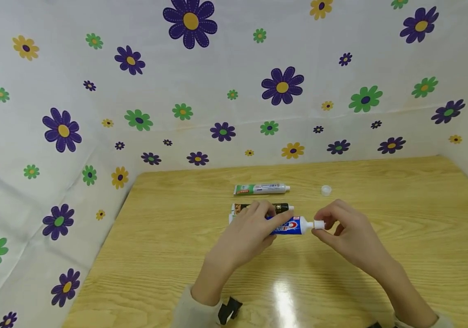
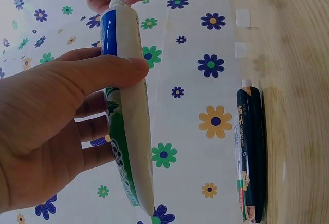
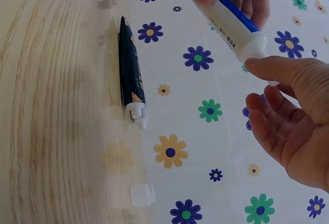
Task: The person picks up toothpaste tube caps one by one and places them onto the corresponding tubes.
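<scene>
Lifted above the table, a blue and white toothpaste tube (image 1: 295, 225) lies nearly level in the head view. My left hand (image 1: 244, 232) grips its body, the thumb across the flat side in the left wrist view. At the nozzle end, my right hand (image 1: 350, 239) pinches a small white cap (image 1: 318, 224) between thumb and fingers. Whether the cap is threaded on the nozzle I cannot tell. Partly behind the left hand lies a black toothpaste tube (image 1: 281, 208) with a bare white nozzle. Farther back is a green and white toothpaste tube (image 1: 260, 189).
A loose white cap (image 1: 326, 190) sits right of the rear tube; the left wrist view shows a second white cap (image 2: 240, 49) near it. Flower-printed cloth (image 1: 242, 82) rises behind and beside the wooden table (image 1: 156, 237).
</scene>
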Demonstrator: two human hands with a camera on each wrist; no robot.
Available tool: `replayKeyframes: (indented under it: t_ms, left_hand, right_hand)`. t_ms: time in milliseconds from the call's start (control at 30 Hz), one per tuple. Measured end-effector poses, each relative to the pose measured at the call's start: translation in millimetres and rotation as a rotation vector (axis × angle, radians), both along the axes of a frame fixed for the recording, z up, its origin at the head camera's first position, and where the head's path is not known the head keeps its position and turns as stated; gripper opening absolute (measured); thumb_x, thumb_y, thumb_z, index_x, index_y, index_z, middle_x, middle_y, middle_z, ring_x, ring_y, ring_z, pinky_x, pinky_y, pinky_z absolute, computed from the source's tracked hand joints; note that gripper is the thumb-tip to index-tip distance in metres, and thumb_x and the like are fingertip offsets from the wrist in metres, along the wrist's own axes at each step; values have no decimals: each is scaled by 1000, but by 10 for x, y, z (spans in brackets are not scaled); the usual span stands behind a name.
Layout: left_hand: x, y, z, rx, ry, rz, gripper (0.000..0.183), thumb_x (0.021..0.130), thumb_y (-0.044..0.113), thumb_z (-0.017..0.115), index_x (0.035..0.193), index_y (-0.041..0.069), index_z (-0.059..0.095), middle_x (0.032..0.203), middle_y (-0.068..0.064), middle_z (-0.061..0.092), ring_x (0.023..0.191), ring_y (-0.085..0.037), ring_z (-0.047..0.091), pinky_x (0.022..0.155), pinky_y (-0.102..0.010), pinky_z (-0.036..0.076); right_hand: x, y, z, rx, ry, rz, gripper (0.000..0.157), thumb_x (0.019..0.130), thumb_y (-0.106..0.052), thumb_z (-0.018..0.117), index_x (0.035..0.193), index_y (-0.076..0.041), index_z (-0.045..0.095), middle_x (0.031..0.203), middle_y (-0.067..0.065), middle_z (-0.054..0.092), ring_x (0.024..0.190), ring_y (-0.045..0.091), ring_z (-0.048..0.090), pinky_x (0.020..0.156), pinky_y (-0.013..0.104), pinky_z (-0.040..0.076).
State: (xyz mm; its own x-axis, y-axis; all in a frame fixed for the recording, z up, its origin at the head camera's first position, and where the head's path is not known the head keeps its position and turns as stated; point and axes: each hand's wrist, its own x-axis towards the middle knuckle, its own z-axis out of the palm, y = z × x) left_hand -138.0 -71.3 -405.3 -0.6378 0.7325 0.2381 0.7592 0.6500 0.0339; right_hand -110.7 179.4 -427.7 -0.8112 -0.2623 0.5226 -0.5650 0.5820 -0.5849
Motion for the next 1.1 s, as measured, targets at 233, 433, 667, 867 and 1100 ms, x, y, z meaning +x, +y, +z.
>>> replayKeyframes:
  t_ms: [233, 433, 667, 867, 1100]
  left_hand:
    - [7, 8, -38, -2, 31, -4, 59, 89, 20, 76, 143, 30, 53, 113, -2, 57, 99, -17, 55, 80, -30, 51]
    - [1, 6, -56, 6, 37, -13, 59, 89, 19, 76, 142, 30, 53, 113, -3, 58, 98, -17, 55, 78, -30, 50]
    - [3, 21, -22, -4, 33, -7, 59, 89, 21, 76, 142, 32, 51, 114, -3, 58, 98, -18, 55, 79, -31, 50]
    - [4, 26, -4, -30, 27, 12, 59, 90, 21, 76, 143, 32, 52, 117, -2, 61, 105, -19, 57, 86, -33, 52]
    - [-13, 16, -14, -27, 19, 25, 62, 89, 22, 76, 144, 32, 50, 112, -1, 68, 110, -21, 60, 93, -36, 53]
  right_hand:
    - [5, -21, -29, 2, 5, 5, 35, 71, 7, 84, 91, -14, 65, 87, -9, 58, 72, 6, 54, 53, 21, 49]
    - [4, -33, -47, -3, 9, 9, 34, 71, 7, 84, 91, -13, 65, 88, -9, 59, 72, 6, 55, 53, 21, 49]
    - [-10, -48, -47, 11, 13, 2, 34, 71, 7, 84, 91, -13, 65, 89, -8, 59, 72, 6, 55, 53, 19, 48]
    - [-18, -72, -57, 14, 8, 2, 33, 72, 6, 85, 91, -13, 66, 89, -8, 59, 72, 7, 55, 53, 21, 50]
    - [-28, -73, -57, -4, 7, 33, 32, 74, 7, 82, 95, -11, 67, 92, -6, 60, 72, 6, 55, 52, 22, 50]
